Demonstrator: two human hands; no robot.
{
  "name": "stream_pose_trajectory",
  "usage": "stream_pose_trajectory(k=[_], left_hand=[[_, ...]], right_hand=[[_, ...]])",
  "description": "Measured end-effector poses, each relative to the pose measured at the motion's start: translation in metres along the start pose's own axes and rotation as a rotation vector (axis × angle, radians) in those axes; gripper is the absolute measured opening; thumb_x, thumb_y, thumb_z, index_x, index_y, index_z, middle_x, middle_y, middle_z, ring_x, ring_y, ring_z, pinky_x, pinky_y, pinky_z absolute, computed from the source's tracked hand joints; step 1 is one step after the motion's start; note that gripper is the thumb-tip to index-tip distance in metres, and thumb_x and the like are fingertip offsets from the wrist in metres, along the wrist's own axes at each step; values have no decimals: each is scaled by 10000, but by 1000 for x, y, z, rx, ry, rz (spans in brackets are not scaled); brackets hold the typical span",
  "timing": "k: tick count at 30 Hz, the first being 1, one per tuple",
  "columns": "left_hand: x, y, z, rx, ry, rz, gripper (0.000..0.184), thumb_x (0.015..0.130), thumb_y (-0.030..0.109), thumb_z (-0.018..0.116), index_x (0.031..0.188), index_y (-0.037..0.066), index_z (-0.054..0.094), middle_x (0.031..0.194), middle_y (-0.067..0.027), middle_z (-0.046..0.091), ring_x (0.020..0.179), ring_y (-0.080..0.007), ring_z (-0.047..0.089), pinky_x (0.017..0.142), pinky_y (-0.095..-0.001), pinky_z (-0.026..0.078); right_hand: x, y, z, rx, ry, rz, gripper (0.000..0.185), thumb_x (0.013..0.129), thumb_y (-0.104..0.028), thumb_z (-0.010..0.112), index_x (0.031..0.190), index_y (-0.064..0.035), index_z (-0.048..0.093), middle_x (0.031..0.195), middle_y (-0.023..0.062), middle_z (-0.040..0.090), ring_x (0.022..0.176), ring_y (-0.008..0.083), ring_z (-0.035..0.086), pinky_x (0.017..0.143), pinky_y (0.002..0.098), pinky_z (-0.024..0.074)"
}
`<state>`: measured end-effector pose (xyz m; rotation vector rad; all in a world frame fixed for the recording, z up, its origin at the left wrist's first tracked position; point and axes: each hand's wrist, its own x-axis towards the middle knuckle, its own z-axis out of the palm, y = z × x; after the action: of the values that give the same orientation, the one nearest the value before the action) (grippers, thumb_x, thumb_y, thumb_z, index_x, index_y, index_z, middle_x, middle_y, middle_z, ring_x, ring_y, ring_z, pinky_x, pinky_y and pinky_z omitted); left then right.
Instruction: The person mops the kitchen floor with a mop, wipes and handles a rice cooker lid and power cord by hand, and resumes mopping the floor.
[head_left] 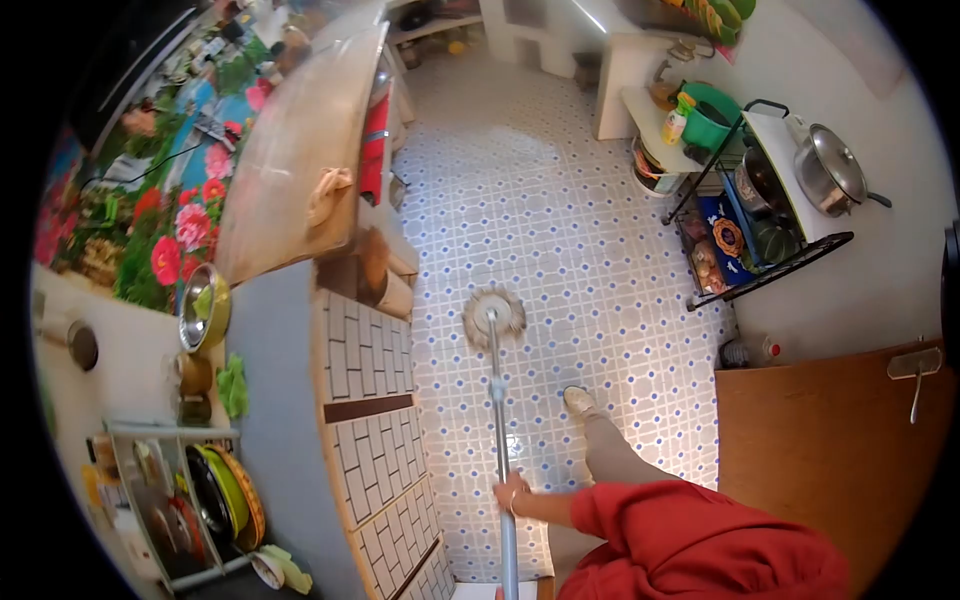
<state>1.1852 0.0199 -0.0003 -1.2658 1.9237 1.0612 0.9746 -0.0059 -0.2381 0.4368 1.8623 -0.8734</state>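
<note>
My right hand [513, 493], with a thin bracelet at the wrist and a red sleeve behind it, is closed around the handle of a mop [502, 440]. The long handle slopes up and away from the bottom edge. At its far end the round, shaggy mop head [494, 316] lies on the patterned tile floor [560, 240]. Only a small sliver of what may be my left hand shows beside the handle at the bottom edge; its fingers are hidden. One shoe [577, 400] stands on the floor to the right of the handle.
Tiled cabinets under a grey counter [285, 400] run along the left, with a dish rack [170, 500] on top. A wooden table [300, 160] stands farther back. To the right are a black rack [760, 210] with pots, a green basin [712, 115] and a brown door [830, 450].
</note>
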Motion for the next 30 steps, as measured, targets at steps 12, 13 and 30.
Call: stream_pose_trajectory(k=[12,13,30], left_hand=[[205,292,1,184,-11,344,765,721,145,546,1361,140,127,708,-259,575,655,-414,571,595,-459,445],[211,299,7,184,-23,366,763,726,143,543,1362,142,121,701,-253,573,647,-409,570,591,-461,445],[-45,-59,108,311,61,185,654,751,133,521,1332,255,247,672,-234,555,590,-359,566,537,-434,450]], right_hand=[[219,-200,-205,363,239,-128,288,749,-119,498,1032,-63,496,738,154,596,512,239,593,413,334,477],[235,-196,-210,366,252,-136,296,751,-114,492,1042,-63,493,757,157,597,530,240,598,408,333,476],[-30,109,-69,-1178,-156,-241,367,835,-175,411,1144,8,488,1090,210,530,894,322,584,813,408,437]])
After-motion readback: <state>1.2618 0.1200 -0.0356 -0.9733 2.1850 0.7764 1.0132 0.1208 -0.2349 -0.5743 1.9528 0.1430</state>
